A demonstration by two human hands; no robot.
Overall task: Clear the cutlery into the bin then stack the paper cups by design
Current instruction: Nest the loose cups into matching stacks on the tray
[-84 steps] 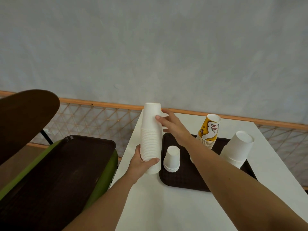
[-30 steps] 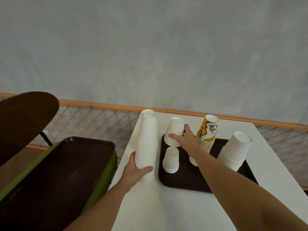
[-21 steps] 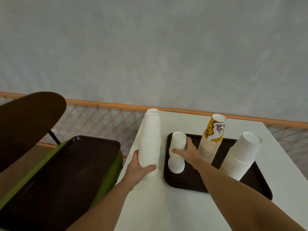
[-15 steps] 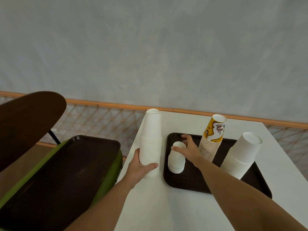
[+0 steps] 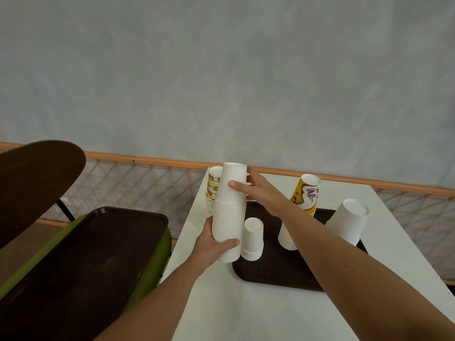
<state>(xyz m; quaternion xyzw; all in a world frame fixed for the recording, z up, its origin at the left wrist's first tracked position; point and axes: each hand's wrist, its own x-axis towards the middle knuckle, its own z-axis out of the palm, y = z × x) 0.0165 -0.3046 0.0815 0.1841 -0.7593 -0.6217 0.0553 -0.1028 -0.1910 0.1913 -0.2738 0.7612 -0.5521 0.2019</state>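
Centrally in the head view, a tall stack of plain white paper cups (image 5: 230,212), upside down, is held upright at the left edge of a white table (image 5: 246,311). The left hand (image 5: 213,244) wraps around the lower part of this stack, thumb across the front, fingers curled behind. The right hand (image 5: 256,190) reaches in from the lower right of the frame and grips the top cups, thumb on the near side and fingers around the far side.

Just behind the stack, toward the upper middle, stands a stack of cups with a colourful fruit pattern (image 5: 212,190), partly hidden. To the right, a dark brown tray (image 5: 270,274) lies on the table. On it, a short stack of small white cups (image 5: 252,238) stands just beside the held stack. Further right, a leaning stack of yellow cups with a brown swirl design (image 5: 304,205) is partly covered by the right forearm. At the right edge of the tray, a stack of larger white cups (image 5: 348,223) tilts rightward.

At lower left, a second brown tray (image 5: 86,262) rests on a green bin (image 5: 147,271). A dark rounded panel (image 5: 37,185) fills the left edge.
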